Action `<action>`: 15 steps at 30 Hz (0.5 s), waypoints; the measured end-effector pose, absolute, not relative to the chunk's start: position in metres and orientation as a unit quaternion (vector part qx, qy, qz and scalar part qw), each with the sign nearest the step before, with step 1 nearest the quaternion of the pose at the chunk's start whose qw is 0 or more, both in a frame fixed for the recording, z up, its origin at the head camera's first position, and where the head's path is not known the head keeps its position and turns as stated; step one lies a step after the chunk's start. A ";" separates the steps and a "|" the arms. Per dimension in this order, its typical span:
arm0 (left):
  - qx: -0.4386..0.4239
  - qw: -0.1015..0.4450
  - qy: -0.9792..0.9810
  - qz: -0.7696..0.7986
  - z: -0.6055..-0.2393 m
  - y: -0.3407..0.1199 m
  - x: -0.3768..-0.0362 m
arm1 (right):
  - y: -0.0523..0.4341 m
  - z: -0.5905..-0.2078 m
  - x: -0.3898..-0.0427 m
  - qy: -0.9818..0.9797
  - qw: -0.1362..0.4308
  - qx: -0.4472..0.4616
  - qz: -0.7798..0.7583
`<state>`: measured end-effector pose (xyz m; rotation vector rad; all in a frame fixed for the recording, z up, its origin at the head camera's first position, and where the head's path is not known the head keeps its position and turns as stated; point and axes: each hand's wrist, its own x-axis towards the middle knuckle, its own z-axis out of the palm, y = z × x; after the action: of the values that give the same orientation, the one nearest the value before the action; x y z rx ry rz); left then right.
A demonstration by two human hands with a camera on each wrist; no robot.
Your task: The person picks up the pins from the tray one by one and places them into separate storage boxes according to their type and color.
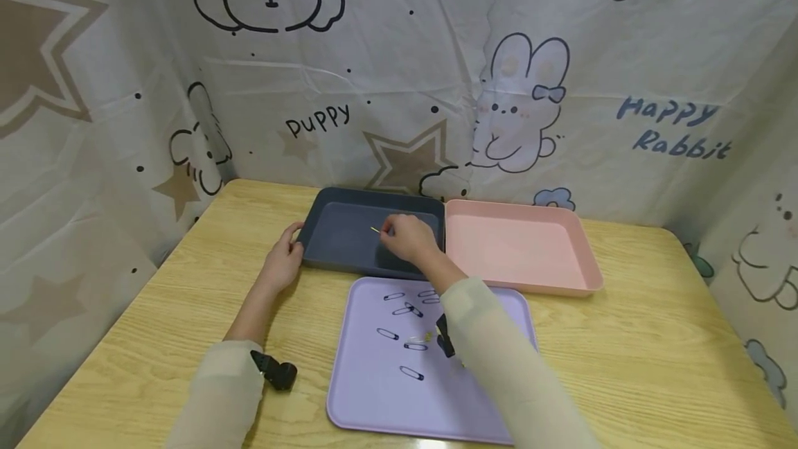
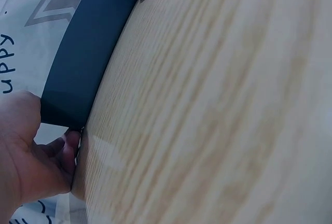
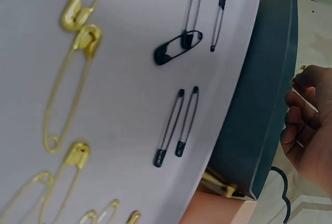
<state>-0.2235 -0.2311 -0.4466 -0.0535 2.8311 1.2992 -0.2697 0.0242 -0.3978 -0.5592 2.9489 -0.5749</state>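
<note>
My right hand (image 1: 408,236) pinches a gold safety pin (image 1: 375,230) between thumb and fingertips, over the dark blue tray (image 1: 337,241). In the right wrist view only the small gold end of that pin shows past the fingers. At the tray's left side, my left hand (image 1: 283,262) grips the wall, the thumb up at the rim and the other fingers curled low at the corner. Nearer to me lies a lilac tray (image 1: 364,393) with several black safety pins (image 3: 168,128) and several gold safety pins (image 3: 70,89) on it. My right forearm hides part of this tray.
A pink tray (image 1: 517,248) stands right beside the dark blue one. All three trays rest on a wooden table (image 1: 654,345). Behind it hangs a printed cloth (image 1: 399,54). Each sleeve has a small black camera (image 1: 277,371) on it.
</note>
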 end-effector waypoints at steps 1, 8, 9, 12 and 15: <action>-0.017 0.013 0.909 0.417 -0.447 -0.231 -0.224 | 0.025 -0.399 -0.270 0.965 0.043 -0.180 -0.187; -0.018 0.014 0.909 0.416 -0.449 -0.230 -0.224 | 0.028 -0.405 -0.270 0.965 0.057 -0.169 -0.193; -0.017 0.014 0.909 0.416 -0.449 -0.230 -0.224 | 0.028 -0.405 -0.270 0.965 0.059 -0.169 -0.194; -0.017 0.013 0.909 0.416 -0.448 -0.231 -0.223 | 0.032 -0.405 -0.271 0.966 0.059 -0.167 -0.191; -0.017 0.011 0.910 0.414 -0.448 -0.232 -0.223 | 0.036 -0.404 -0.272 0.966 0.056 -0.166 -0.188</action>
<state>-0.2232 -0.2321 -0.4478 -0.0522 2.8396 1.2918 -0.2717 0.0360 -0.4041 -0.5025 2.9321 -0.5719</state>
